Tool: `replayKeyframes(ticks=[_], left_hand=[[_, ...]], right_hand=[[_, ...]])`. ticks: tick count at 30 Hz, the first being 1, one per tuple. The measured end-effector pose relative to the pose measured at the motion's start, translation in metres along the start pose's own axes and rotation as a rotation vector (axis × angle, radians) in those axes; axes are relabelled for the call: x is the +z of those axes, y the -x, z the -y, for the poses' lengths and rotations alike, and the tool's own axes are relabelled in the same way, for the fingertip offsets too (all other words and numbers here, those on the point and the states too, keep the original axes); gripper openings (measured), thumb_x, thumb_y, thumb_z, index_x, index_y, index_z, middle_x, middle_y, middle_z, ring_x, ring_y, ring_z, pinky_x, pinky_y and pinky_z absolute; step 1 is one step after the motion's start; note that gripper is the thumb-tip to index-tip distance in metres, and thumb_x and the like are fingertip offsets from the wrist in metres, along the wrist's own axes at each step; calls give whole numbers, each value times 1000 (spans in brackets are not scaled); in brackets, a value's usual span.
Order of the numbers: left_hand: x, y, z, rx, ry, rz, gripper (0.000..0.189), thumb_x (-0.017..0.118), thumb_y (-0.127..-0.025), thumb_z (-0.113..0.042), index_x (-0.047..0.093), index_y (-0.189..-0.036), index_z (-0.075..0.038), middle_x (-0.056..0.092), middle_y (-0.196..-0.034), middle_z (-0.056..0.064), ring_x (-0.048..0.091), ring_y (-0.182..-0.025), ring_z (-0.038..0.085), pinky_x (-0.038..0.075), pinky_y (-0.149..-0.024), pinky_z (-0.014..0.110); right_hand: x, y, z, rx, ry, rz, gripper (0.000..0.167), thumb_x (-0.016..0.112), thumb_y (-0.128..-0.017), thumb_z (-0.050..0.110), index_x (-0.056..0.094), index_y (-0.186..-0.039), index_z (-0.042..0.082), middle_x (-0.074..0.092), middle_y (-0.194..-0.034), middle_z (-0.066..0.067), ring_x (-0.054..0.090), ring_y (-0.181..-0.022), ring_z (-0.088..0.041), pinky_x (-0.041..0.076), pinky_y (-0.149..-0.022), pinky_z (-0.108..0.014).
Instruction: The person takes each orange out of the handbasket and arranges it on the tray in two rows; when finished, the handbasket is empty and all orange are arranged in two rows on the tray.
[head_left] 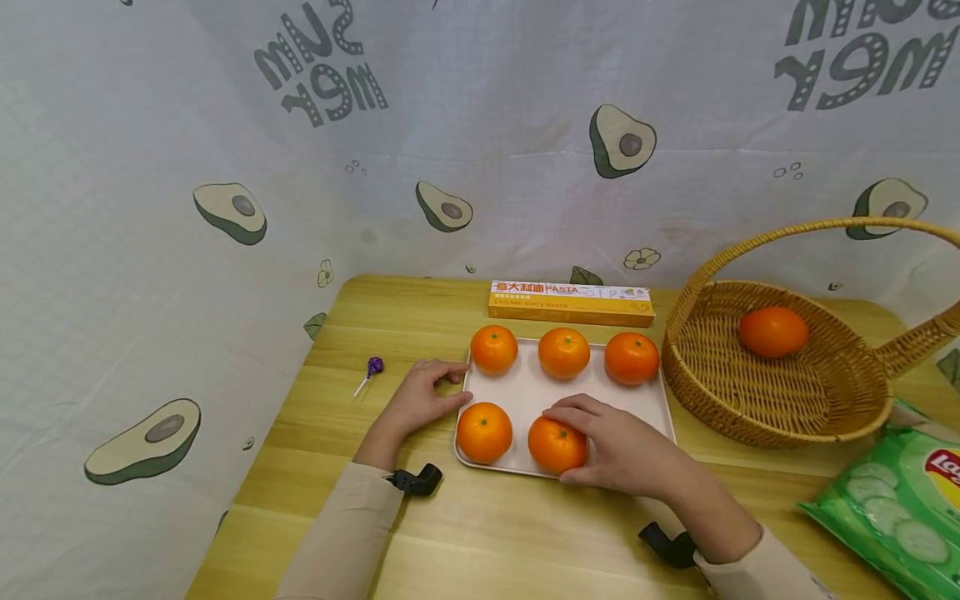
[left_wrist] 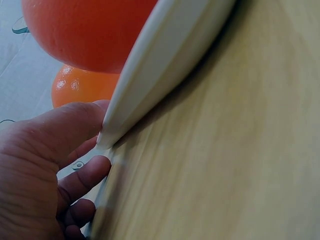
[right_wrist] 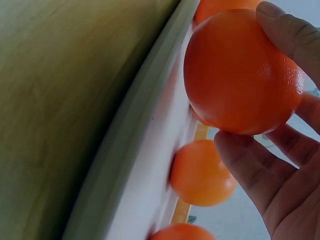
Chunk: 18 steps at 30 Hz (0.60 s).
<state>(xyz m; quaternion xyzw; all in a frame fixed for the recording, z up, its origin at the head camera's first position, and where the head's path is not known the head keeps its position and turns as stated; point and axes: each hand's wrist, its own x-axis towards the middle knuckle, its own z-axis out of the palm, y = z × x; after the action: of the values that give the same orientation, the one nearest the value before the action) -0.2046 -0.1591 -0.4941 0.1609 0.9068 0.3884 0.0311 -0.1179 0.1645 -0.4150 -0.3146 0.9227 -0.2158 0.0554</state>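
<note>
A shallow white tray carries several oranges, three along its far side and two along its near side. My right hand grips the near-side orange to the right, thumb and fingers around it. That same orange fills the upper part of the right wrist view, close above the tray. My left hand touches the tray's left edge with its thumb and a finger. In the left wrist view the thumb meets the tray rim. Beside this hand sits the other near-side orange.
At the right stands a wicker basket with a tall handle, holding one orange. A green bag of chips lies in front of it. Behind the tray is a pasta box. A purple lollipop lies at the left.
</note>
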Motion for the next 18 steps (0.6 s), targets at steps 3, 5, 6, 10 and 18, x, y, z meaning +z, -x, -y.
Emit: replayKeyframes(ticks=[3,5,6,10,18], left_hand=[[0,0,0,-2,-7,1,46,81,-87,-36,70,-130,-25,66,-103,-10,51,-102,14,42,-92,37],[0,0,-1,-7,-6,4,46,81,-87,-35,70,-131,-25,66,-104,-9,51,-102,14,42,-92,37],[0,-1,-1,-8,-5,6,46,81,-87,-35,70,-131,-25,66,-104,-9,51,-102,15,42,-93,37],[-1,-1,-2,-19,-2,14,46,81,-87,-34,70,-131,-25,66,-104,-9,51,-102,15,42,-93,36],[0,-1,-1,-21,-4,13,47,81,-87,-33,70,-131,-25,66,-105,-9,51,-102,15,42,-93,36]], right_hand=[[2,0,-1,6,15,7,69,91,-75,39,63,-135,20,59,-134,5,63,-120,-19,53,-100,-46],[3,0,-1,5,23,7,70,91,-74,39,64,-135,20,60,-133,4,63,-119,-19,53,-99,-46],[4,0,-2,4,26,7,70,92,-73,38,64,-135,20,60,-133,4,63,-119,-19,53,-99,-46],[6,0,-3,-4,40,6,71,92,-72,38,64,-134,19,60,-133,3,63,-118,-20,54,-99,-46],[9,-1,-5,2,46,-1,71,93,-72,38,64,-134,19,60,-132,2,63,-118,-21,54,-99,-46]])
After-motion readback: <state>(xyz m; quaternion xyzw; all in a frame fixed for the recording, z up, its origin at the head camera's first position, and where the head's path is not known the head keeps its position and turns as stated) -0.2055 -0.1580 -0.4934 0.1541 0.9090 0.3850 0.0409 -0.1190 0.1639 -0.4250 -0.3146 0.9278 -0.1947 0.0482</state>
